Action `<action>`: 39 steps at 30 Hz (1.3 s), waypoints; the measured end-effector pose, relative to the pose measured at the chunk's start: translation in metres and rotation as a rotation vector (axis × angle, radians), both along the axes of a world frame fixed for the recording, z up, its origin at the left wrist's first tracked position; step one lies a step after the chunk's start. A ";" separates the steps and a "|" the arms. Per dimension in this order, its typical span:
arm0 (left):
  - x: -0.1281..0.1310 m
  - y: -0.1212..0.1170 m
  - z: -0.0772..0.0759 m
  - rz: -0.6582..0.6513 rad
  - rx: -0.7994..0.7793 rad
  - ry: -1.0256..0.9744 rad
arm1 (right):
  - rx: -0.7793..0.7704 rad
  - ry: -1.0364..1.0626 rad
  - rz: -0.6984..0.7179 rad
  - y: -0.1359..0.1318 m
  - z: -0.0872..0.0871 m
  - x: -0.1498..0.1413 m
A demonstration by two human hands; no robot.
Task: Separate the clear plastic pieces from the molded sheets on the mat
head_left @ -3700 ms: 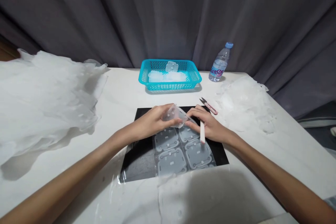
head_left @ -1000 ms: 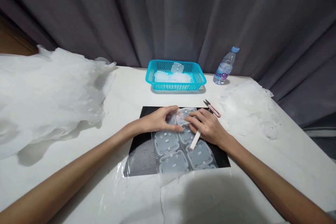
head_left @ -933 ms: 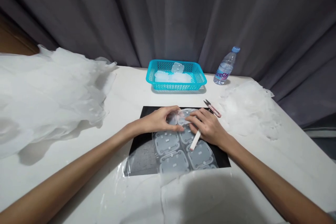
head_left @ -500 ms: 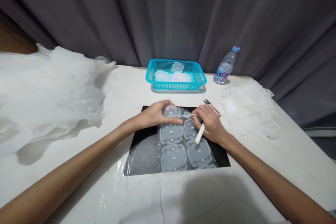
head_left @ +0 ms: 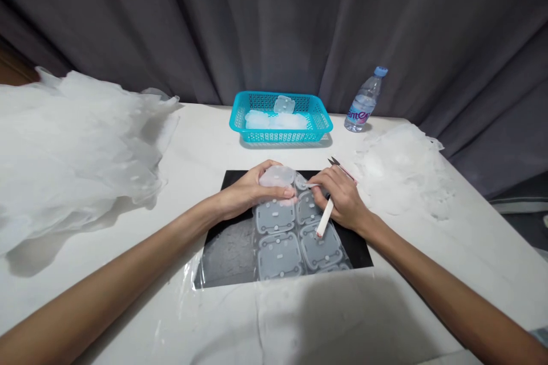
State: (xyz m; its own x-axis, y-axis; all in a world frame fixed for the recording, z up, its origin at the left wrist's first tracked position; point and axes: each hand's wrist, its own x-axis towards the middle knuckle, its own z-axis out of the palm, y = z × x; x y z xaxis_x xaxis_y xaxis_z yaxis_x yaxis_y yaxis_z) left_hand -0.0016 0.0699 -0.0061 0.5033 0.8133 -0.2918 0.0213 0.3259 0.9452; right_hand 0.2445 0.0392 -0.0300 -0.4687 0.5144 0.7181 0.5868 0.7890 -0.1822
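Observation:
A clear plastic sheet [head_left: 280, 256] with rows of rounded-square moulded shapes lies over a black mat [head_left: 231, 228]. My left hand [head_left: 257, 187] is closed on the sheet's far end, thumb on top, around one rounded shape [head_left: 277, 175] that looks lifted and tilted. In my right hand [head_left: 340, 194] is a slim white-handled tool [head_left: 325, 218], its handle sticking out toward me and its thin front end meeting the sheet beside my left thumb. The tool's exact kind is unclear. Just beyond my right hand lie thread snips [head_left: 335, 162] with dark blades and pink handle, partly hidden.
Farther back stands a turquoise basket [head_left: 280, 138] holding several translucent pieces [head_left: 285, 105]. To its right is a water bottle [head_left: 363, 101]. Piles of translucent plastic lie at the left [head_left: 81, 154] and right [head_left: 402, 171]. A grey curtain [head_left: 265, 23] hangs behind the white table [head_left: 205, 142].
The rounded shape under my left hand has lifted and tilted up more from the sheet. My right hand with the tool has barely moved. The whole view has shifted slightly.

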 end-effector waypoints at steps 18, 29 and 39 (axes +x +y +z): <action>0.003 0.000 -0.001 -0.040 0.030 0.024 | -0.052 0.024 0.004 -0.007 0.014 -0.001; 0.016 -0.013 -0.002 0.107 0.194 -0.015 | -0.115 0.049 0.018 -0.007 0.014 0.001; 0.018 -0.013 -0.007 0.133 0.273 0.062 | -0.157 -0.084 0.097 -0.006 0.024 0.007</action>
State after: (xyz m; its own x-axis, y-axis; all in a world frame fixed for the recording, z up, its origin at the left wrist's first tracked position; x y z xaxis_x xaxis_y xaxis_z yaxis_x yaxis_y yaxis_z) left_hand 0.0164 0.0568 -0.0135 0.3754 0.9233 -0.0807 0.0561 0.0643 0.9964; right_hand 0.2516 0.0331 -0.0060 -0.5760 0.5665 0.5893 0.5278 0.8083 -0.2612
